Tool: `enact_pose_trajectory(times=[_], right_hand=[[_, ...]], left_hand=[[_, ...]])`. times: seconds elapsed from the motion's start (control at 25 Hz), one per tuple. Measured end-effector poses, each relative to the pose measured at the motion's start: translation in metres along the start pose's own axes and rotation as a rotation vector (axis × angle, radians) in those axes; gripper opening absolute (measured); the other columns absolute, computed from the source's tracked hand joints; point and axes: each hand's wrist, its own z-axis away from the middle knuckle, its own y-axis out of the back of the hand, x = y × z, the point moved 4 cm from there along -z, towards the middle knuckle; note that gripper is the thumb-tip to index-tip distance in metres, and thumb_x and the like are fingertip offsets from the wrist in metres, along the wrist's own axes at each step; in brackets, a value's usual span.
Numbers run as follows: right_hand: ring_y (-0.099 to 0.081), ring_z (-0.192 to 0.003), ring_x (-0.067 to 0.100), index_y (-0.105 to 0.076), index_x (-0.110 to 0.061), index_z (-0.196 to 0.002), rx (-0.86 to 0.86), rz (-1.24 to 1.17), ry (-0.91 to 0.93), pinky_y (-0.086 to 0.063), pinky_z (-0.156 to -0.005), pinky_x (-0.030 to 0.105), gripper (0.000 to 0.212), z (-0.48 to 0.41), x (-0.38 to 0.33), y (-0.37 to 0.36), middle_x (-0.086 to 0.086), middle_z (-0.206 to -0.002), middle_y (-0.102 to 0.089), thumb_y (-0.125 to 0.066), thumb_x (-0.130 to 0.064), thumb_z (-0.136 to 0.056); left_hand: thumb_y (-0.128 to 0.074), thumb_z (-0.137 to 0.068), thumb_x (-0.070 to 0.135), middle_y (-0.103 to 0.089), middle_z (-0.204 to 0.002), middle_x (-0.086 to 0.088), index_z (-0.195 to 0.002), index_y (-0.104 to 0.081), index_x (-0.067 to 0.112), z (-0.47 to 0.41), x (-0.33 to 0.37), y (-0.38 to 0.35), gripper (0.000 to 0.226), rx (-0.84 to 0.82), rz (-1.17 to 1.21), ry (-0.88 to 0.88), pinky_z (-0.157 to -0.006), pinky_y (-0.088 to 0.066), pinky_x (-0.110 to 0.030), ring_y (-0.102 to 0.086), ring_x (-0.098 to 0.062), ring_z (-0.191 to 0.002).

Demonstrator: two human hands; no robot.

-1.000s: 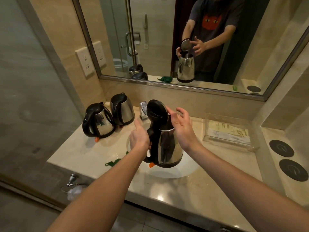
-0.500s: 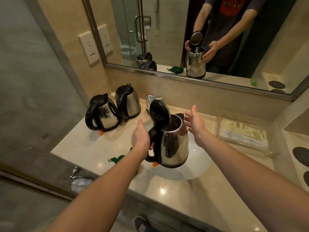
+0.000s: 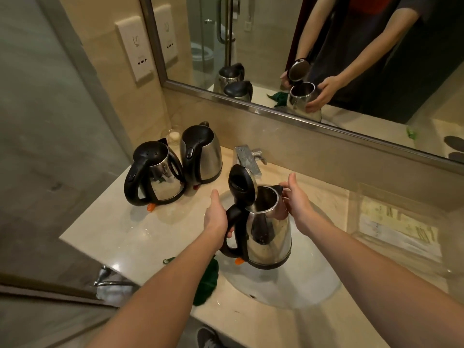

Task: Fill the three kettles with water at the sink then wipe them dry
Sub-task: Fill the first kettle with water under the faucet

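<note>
Far left, the wall socket (image 3: 135,46) sat above the worktop (image 3: 113,234). Below it the front kettle (image 3: 155,174) and back kettle (image 3: 202,153) stood upright, just beside each other, lids down. Couldn't tell whether either had water in it.

Left hand (image 3: 217,217) was wrapped round the black handle of the held kettle (image 3: 270,237), which hung upright over the sink (image 3: 313,292) with its lid (image 3: 241,184) flipped up. It looked empty. Right hand (image 3: 297,202) cupped the steel body near the spout, thumb up; the mirror showed its fingers curved round the far side. The tap (image 3: 247,158) was behind the lid, no stream visible.

Risks from here, my read:
- The raised lid was between tap and mouth. Moving straight back could knock the lid on the tap, or water could hit the lid and spray.
- Weight would rise as it filled. A wet steel body means the right hand could slip, so the handle grip must carry it.
- The green cloth (image 3: 207,280) lay at the sink edge under the left forearm. Splash would soak it before wiping.
- The tray (image 3: 391,222) of papers sat right of the sink, within splash range.
</note>
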Motion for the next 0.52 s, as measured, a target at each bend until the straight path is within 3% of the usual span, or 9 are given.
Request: enact_pose_trajectory(times=[0.04, 0.12, 0.24, 0.44, 0.52], right_hand=[[-0.052, -0.122, 0.025, -0.047, -0.017, -0.139, 0.0, 0.015, -0.019, -0.042, -0.086, 0.031, 0.065, -0.006, 0.001, -0.004, 0.01, -0.138, -0.053, -0.021, -0.061, -0.099], [-0.04, -0.137, 0.028, -0.037, -0.021, -0.148, -0.003, 0.067, -0.044, -0.045, -0.072, 0.023, 0.064, -0.017, 0.001, -0.01, 0.01, -0.151, -0.039, -0.018, -0.059, -0.1], [-0.039, -0.137, 0.025, -0.037, -0.026, -0.148, -0.02, 0.14, -0.062, -0.041, -0.058, 0.015, 0.06, -0.034, 0.0, -0.014, 0.008, -0.15, -0.041, -0.016, -0.057, -0.101], [-0.048, -0.116, 0.02, -0.042, -0.032, -0.144, -0.109, 0.222, -0.059, -0.042, -0.056, 0.018, 0.057, -0.073, -0.003, -0.019, 0.008, -0.142, -0.049, -0.014, -0.057, -0.101], [-0.048, -0.122, 0.024, -0.041, -0.034, -0.145, -0.141, 0.237, -0.05, -0.047, -0.066, 0.024, 0.057, -0.089, -0.006, -0.021, 0.009, -0.143, -0.05, -0.015, -0.059, -0.101]], left_hand=[[-0.017, -0.09, 0.076, -0.051, -0.058, -0.007, -0.117, -0.06, 0.0, -0.012, -0.001, 0.0, 0.091, 0.003, -0.006, 0.013, -0.041, -0.038, -0.024, -0.046, -0.016, -0.044], [-0.018, -0.087, 0.078, -0.052, -0.056, -0.007, -0.126, -0.059, 0.003, -0.032, -0.005, -0.003, 0.094, 0.017, -0.008, 0.041, -0.04, -0.039, -0.023, -0.047, -0.015, -0.04], [-0.017, -0.084, 0.08, -0.052, -0.054, -0.008, -0.122, -0.061, 0.003, -0.052, -0.011, -0.008, 0.096, 0.036, -0.007, 0.075, -0.041, -0.04, -0.024, -0.047, -0.016, -0.037], [-0.016, -0.083, 0.081, -0.052, -0.053, -0.007, -0.103, -0.065, 0.007, -0.071, -0.01, -0.017, 0.091, 0.069, -0.002, 0.113, -0.048, -0.043, -0.029, -0.048, -0.017, -0.039], [-0.016, -0.084, 0.081, -0.051, -0.05, -0.006, -0.092, -0.065, 0.007, -0.077, -0.007, -0.02, 0.089, 0.092, -0.002, 0.121, -0.054, -0.044, -0.032, -0.048, -0.018, -0.041]])
